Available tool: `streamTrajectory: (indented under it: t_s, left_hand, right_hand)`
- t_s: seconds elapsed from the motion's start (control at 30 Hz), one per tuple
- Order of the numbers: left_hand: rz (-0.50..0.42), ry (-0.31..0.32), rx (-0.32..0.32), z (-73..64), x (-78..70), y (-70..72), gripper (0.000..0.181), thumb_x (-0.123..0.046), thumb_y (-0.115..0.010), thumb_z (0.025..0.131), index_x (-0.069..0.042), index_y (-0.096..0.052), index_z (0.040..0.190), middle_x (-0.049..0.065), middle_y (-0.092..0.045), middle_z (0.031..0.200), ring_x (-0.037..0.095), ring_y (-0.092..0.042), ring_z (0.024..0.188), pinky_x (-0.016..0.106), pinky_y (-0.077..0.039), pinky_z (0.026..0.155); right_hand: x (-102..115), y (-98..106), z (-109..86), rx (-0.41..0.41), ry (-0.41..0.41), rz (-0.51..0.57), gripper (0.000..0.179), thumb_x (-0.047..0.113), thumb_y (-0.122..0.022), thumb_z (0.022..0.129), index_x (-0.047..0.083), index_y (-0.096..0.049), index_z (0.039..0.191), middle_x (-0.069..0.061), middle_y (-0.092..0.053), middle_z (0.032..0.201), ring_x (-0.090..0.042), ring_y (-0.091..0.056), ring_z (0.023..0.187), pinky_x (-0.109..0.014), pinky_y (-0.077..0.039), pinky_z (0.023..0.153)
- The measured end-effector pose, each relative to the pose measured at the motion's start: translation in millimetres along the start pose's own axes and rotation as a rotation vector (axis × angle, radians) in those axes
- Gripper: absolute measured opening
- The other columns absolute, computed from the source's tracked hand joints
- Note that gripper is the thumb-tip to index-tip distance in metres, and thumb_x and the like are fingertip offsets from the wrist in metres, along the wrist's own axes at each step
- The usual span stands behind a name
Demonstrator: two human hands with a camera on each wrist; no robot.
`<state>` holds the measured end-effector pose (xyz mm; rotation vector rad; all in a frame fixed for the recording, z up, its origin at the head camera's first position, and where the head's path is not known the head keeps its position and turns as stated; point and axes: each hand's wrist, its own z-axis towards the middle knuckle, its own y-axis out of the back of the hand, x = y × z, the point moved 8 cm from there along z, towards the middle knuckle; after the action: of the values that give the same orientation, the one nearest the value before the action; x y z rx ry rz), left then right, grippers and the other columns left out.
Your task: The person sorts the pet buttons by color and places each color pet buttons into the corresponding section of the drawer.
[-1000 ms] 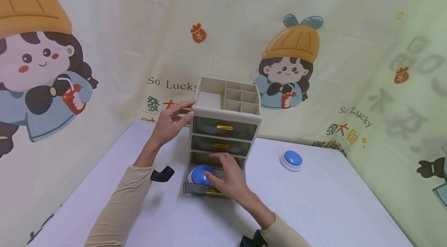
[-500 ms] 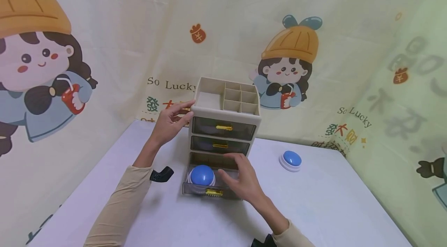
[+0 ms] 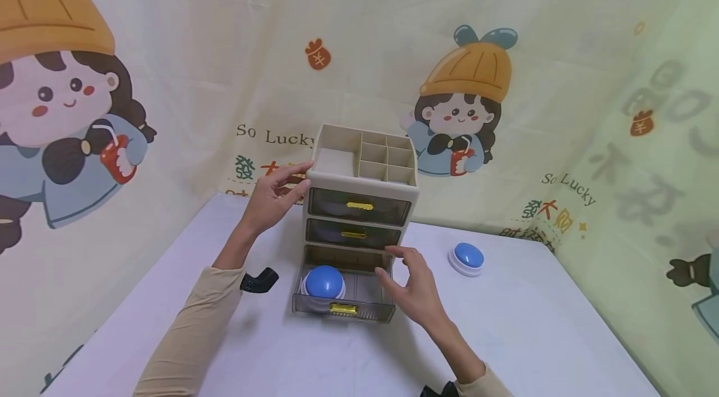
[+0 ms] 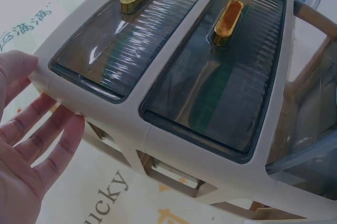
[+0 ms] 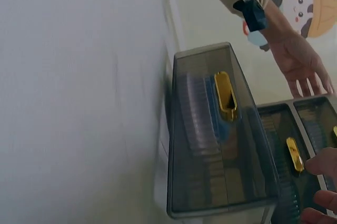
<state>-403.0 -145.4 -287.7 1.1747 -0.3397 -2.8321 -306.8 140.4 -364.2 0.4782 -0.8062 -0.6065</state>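
Observation:
A cream desktop drawer organizer [image 3: 365,180] stands on the table, its bottom drawer [image 3: 371,309] pulled out. Inside that drawer, at the left, sits a blue-topped white push button [image 3: 324,282]. My left hand [image 3: 271,198] touches the organizer's upper left side with fairly straight fingers; in the left wrist view, the left hand's fingertips [image 4: 73,121] rest against its side. Beside the drawer's right edge hovers my right hand [image 3: 417,288], fingers spread and loosely bent, holding nothing. In the right wrist view, only a few right-hand fingertips [image 5: 324,162] show.
A second blue push button [image 3: 467,258] lies on the white table [image 3: 505,334] to the organizer's right. Two closed drawers with gold handles [image 3: 359,205] sit above the pulled-out one. A printed curtain [image 3: 371,22] hangs close behind.
My right hand has moved right, from above the button in the drawer to the drawer's right edge, uncovering the button. The left hand stays at the organizer's side.

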Motion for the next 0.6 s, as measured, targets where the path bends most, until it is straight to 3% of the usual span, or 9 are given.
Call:
streamTrajectory:
  t_s: [0.17, 0.43, 0.6]
  left_hand:
    - [-0.001, -0.003, 0.002, 0.9, 2.0, -0.1, 0.042, -0.008, -0.067, 0.099, -0.008, -0.062, 0.141, 0.012, -0.064, 0.133, 0.007, -0.064, 0.108, 0.018, -0.056, 0.084]
    - [-0.002, -0.005, 0.0, 1.4, 4.8, 0.0, 0.043, -0.008, -0.067, 0.099, -0.008, -0.062, 0.141, 0.012, -0.064, 0.133, 0.006, -0.064, 0.108, 0.018, -0.056, 0.084]
    - [-0.004, -0.012, 0.0, 1.3, 3.5, -0.2, 0.043, -0.007, -0.067, 0.098, -0.008, -0.062, 0.141, 0.013, -0.065, 0.133, 0.007, -0.064, 0.108, 0.019, -0.056, 0.085]
  right_hand:
    - [-13, 8, -0.1, -0.02, -0.053, -0.018, 0.045, 0.016, -0.082, 0.086, 0.002, -0.066, 0.126, -0.011, -0.069, 0.123, -0.03, -0.062, 0.117, -0.049, -0.053, 0.097]
    - [-36, 24, 2.2, -0.081, -0.048, -0.047, 0.042, 0.009, -0.081, 0.084, -0.002, -0.067, 0.123, -0.016, -0.07, 0.118, -0.035, -0.064, 0.111, -0.054, -0.053, 0.093]
    - [-59, 32, 5.5, -0.079, -0.117, -0.062, 0.043, 0.009, -0.081, 0.085, -0.003, -0.066, 0.124, -0.019, -0.069, 0.121, -0.037, -0.062, 0.114, -0.055, -0.051, 0.097]
